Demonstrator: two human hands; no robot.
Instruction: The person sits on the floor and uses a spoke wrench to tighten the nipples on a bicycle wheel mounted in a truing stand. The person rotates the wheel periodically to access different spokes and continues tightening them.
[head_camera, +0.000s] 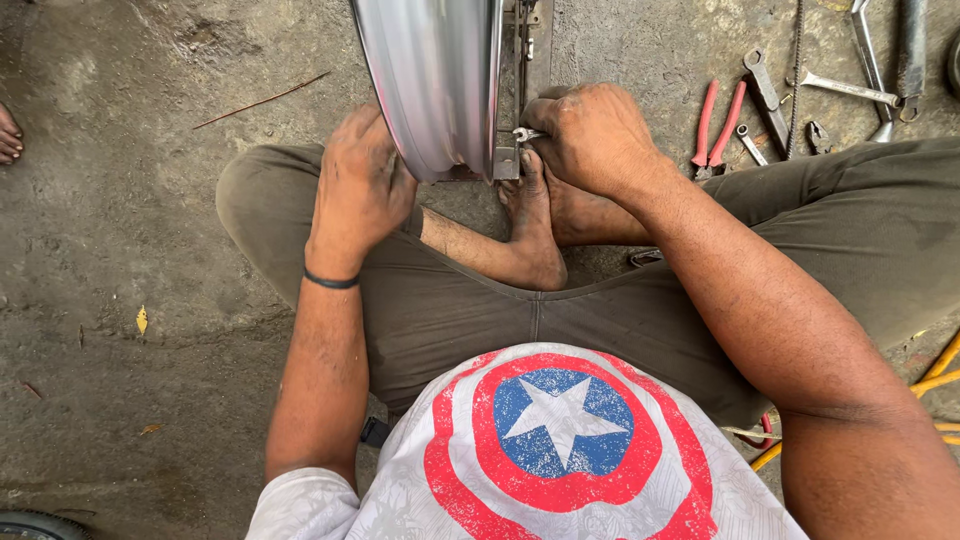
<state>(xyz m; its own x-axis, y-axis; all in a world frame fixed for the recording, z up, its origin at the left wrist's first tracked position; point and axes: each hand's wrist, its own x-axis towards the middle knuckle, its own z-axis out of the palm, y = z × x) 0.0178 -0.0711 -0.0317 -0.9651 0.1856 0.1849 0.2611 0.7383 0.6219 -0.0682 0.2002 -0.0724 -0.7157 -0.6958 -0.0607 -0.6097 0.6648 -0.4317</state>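
Observation:
A shiny metal wheel rim (430, 80) stands upright on the concrete in front of me, between my crossed legs. My left hand (360, 185) presses its palm and fingers against the rim's left side. My right hand (590, 135) is closed on a small metal spanner (526, 133), whose head shows at the right edge of the rim, beside a grey metal stand (530, 60). My bare feet (530, 225) rest just below the rim.
Red-handled pliers (718, 125), several spanners (850, 88) and a chain (796, 70) lie on the concrete at the upper right. Another person's foot (8, 135) shows at the left edge. Yellow tubing (935, 375) lies at the right, a tyre edge (35, 525) at the bottom left.

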